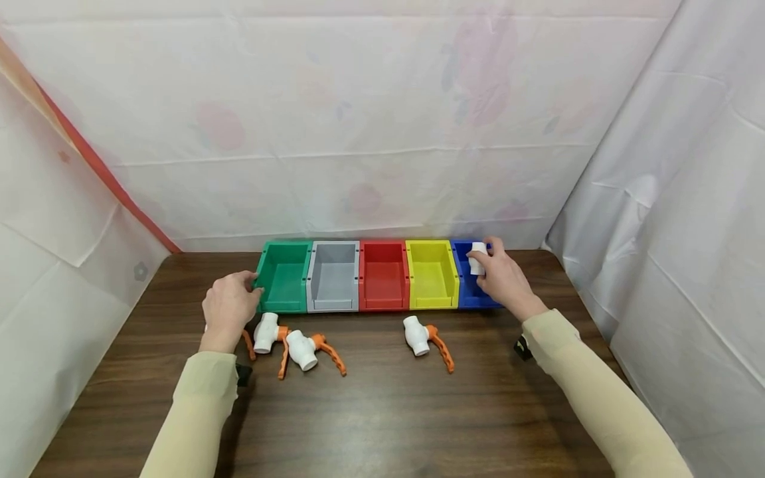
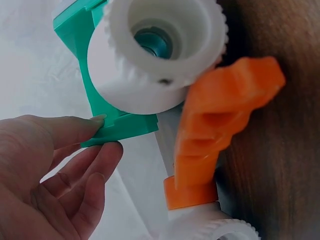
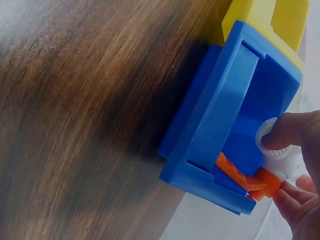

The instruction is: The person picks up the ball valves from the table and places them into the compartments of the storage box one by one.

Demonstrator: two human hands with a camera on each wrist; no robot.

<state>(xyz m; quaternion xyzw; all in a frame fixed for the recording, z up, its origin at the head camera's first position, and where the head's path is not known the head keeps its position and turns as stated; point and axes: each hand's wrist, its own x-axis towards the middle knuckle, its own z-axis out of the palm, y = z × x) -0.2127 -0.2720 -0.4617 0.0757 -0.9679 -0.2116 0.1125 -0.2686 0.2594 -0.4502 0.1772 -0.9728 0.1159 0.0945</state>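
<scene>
My left hand [image 1: 230, 307] pinches the left edge of the green bin [image 2: 120, 127], thumb on one side of it and fingers on the other. Over at the blue bin [image 3: 200, 135], my right hand [image 1: 505, 275] grips a white ball valve [image 1: 477, 257] with an orange lever handle [image 3: 235, 175]. That valve is inside the bin's opening, the handle close to its side wall. Two more ball valves, one [image 1: 265, 333] nearer the bin and one [image 1: 301, 350] beside it, lie just right of my left wrist. A further orange handle [image 1: 248, 345] shows there, its valve mostly hidden by the hand.
Between green and blue stand a grey bin [image 1: 333, 304], a red bin [image 1: 384, 302] and a yellow bin [image 1: 433, 302], all in one row. Another ball valve [image 1: 416, 336] lies before the red and yellow bins on the wooden table [image 1: 382, 425]. White cloth [image 1: 358, 133] hangs behind.
</scene>
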